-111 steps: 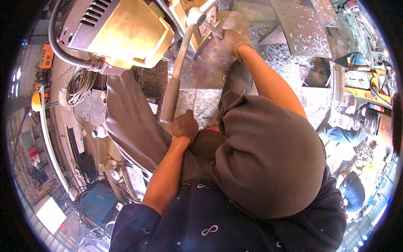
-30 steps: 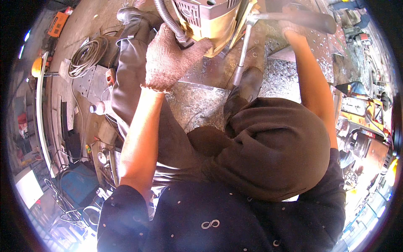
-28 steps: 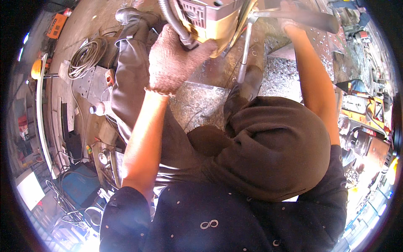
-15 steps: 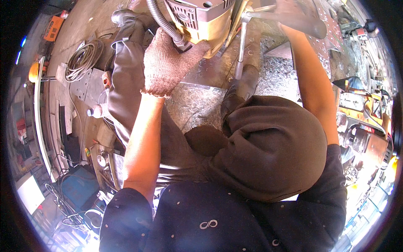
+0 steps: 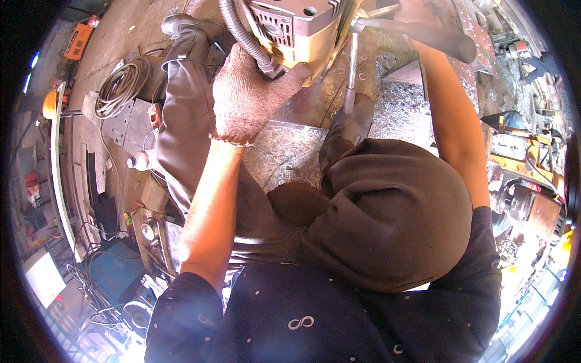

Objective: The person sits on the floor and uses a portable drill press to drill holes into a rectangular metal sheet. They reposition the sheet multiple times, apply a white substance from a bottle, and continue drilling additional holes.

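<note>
Light: bright daylight — white glare at lower rim | Shadows: hard | Edges: fisheye-bent, black vignette | Focus: sharp centre

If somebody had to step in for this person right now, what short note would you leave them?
Left hand: gloved, pressed against the lower side of the drill machine, beside its corrugated hose.
Right hand: out of view past the top edge; the right arm reaches up along the dark-gripped lever, so its grip cannot be judged.
Things: the machine stands on a steel plate, with metal chips heaped to the right. A boot rests on the plate.
Done: chips suggest some cutting has already happened here.
Left: the pictures do not show how far the work has got; check under the machine first.
</note>
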{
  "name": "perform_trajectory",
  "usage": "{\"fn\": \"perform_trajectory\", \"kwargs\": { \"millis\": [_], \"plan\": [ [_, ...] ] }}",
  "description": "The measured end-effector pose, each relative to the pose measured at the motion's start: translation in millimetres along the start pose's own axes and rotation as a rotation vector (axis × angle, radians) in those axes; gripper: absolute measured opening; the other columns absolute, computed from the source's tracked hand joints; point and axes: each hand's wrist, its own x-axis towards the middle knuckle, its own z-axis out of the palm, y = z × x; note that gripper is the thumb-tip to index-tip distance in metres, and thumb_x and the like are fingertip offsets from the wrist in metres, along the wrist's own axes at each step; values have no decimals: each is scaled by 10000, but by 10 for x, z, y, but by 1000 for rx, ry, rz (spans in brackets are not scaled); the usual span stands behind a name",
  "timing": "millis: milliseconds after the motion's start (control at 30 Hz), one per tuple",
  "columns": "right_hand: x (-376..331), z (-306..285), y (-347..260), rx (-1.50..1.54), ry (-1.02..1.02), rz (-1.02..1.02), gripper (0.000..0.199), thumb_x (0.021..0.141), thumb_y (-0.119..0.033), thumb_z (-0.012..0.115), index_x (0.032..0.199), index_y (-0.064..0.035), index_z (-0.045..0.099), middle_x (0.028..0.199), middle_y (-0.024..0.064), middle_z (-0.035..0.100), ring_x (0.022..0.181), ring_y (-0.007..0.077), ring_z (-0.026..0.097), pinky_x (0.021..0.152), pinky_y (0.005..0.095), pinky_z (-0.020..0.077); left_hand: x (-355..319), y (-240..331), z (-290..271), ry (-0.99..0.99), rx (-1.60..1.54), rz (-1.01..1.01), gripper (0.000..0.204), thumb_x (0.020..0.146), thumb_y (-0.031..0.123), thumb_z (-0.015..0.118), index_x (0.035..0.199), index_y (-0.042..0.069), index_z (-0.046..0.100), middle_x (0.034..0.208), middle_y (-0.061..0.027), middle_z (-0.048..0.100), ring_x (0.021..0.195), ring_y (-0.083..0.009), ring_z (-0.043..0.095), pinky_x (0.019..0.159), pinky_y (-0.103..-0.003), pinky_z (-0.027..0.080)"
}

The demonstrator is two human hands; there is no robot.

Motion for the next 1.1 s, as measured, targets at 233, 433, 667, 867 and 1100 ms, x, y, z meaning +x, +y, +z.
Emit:
{"fn": "perform_trajectory", "kwargs": {
  "millis": [233,433,667,867,1100],
  "plan": [
    [-244,-309,-43,-130,-23,-371,408,1048,-456,624,1277,-121,663,1190,206,686,1180,389,666,1024,597,494,25,32,-20,-19,-45,50,684,810,470,946,1271,32,694,1132,-163,810,1069,-313,796,973,-435,608],
    [-265,92,-30,84,34,-248,356,1027,-348,729,1279,-112,641,1044,157,704,1086,306,700,892,525,575,5,25,-10,-9,-69,22,676,820,468,941,1265,22,696,1129,-151,816,1089,-287,795,977,-426,607],
    [-82,981,-116,1681,-174,44,313,996,-95,759,1280,-115,631,1031,81,707,905,226,719,738,343,614,44,42,-6,-48,-83,22,714,812,461,950,1310,24,685,1156,-156,814,1105,-295,793,994,-435,604],
    [-4,1043,-376,1879,-81,192,400,963,10,744,1322,-106,610,1047,54,695,912,207,711,750,329,630,-20,47,-34,-13,-81,7,714,816,474,942,1314,31,684,1173,-163,810,1122,-317,789,998,-445,604],
    [-77,1111,-441,1785,208,-46,644,822,194,779,1370,-85,590,1083,41,679,965,200,693,778,342,641,42,10,-44,-65,-39,26,769,812,492,945,1356,33,655,1189,-170,803,1136,-323,783,1007,-453,599]
  ]
}}
